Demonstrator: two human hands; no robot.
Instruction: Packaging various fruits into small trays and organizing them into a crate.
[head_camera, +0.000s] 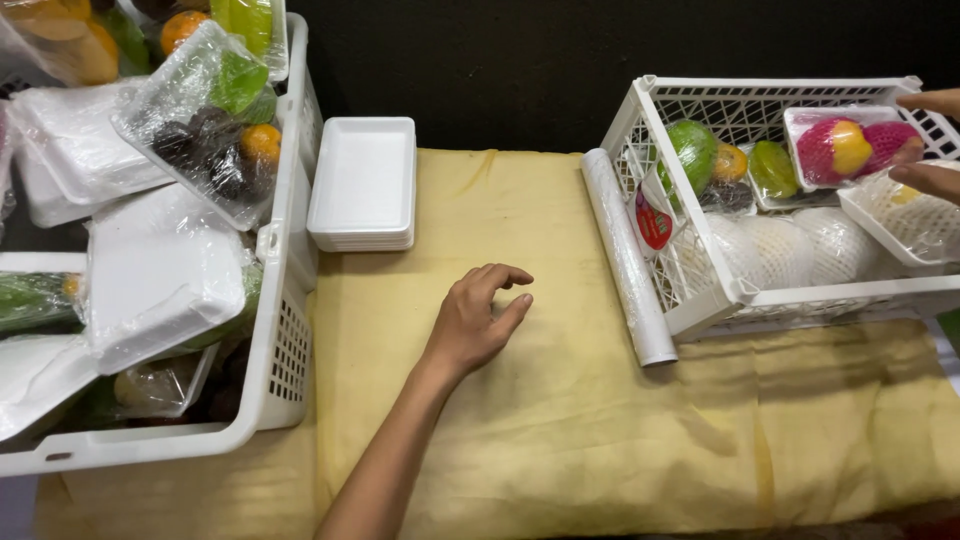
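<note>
- Head view, looking down on a table covered with a yellow cloth (560, 420).
- Left hand (478, 318) rests on the cloth near the middle, palm down, fingers loosely curled, holding nothing.
- Right hand (932, 140) shows only as fingers at the right edge of the frame, thumb and fingers closed around the end of a wrapped fruit tray (850, 145).
- That tray is white foam under clear film and carries pink-red and yellow fruit; it sits at the top of a white plastic crate (700, 300) on the right.
- Inside the same crate lie a green fruit (690, 150), more wrapped trays, and fruit in white foam netting (770, 245).
- A roll of clear film (625, 260) lies on the cloth, just beside the crate's left wall.
- A stack of empty white foam trays (363, 185) sits at the far left of the cloth.
- Beside the stack, a larger white basket (285, 330) holds many wrapped trays of fruit, some turned upside down.
</note>
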